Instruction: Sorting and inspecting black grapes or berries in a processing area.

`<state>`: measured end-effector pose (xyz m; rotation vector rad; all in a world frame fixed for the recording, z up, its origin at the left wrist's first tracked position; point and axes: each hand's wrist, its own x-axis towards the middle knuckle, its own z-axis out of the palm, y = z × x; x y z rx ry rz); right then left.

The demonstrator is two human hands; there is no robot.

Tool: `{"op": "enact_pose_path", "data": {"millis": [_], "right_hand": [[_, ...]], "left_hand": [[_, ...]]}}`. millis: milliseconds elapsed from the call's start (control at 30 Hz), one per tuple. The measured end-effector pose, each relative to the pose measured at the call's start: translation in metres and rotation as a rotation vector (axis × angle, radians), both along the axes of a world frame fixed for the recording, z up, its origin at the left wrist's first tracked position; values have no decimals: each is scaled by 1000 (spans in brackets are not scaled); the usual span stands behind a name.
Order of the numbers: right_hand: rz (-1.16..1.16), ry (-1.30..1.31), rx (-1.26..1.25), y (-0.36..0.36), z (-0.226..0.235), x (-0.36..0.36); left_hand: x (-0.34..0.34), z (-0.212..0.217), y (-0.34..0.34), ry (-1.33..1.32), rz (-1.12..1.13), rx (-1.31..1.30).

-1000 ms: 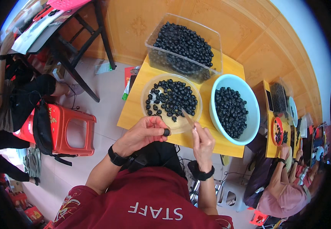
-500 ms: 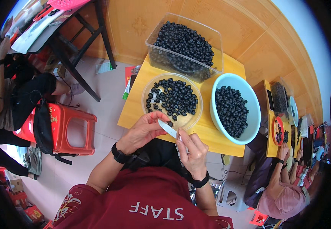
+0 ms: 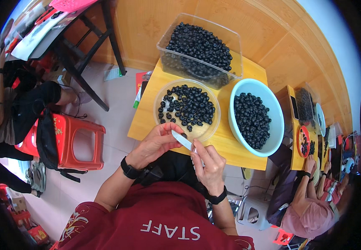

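Above the near edge of the small yellow table (image 3: 147, 112), my left hand (image 3: 157, 139) pinches a small black ring-shaped part (image 3: 184, 135) between thumb and fingers. My right hand (image 3: 209, 164) is closed round the handle of a small knife (image 3: 181, 140), its pale blade lying against the part. The part is mostly hidden by the blade and fingertips. Just beyond my hands, a clear round dish (image 3: 201, 131) holds many loose black parts (image 3: 195, 104). To the right stands a light blue bowl (image 3: 277, 129) with more of them.
A clear rectangular box (image 3: 234, 41) of black parts stands at the table's back against the wood-panelled wall. A red stool (image 3: 78, 121) and a dark-legged table (image 3: 74, 68) are to the left. On the right, a person (image 3: 309, 216) works at another yellow table (image 3: 296, 162).
Hardly anything differs. The blade and both hands have shifted very slightly, and the part is still pinched in my left hand.
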<state>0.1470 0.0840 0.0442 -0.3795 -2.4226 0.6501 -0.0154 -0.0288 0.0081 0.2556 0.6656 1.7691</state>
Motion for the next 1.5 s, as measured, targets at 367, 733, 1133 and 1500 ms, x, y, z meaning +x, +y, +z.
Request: {"op": "enact_pose_path", "data": {"millis": [367, 733, 1133, 1500], "right_hand": [[-354, 77, -162, 30, -7, 58], [-538, 175, -168, 41, -13, 93], [-299, 137, -225, 20, -24, 45], [-291, 141, -203, 18, -30, 47]], "left_hand": [[5, 20, 67, 226, -180, -125], [-7, 72, 100, 490, -283, -35], [-32, -3, 28, 1732, -88, -527], [-7, -27, 52, 2092, -152, -669]]}}
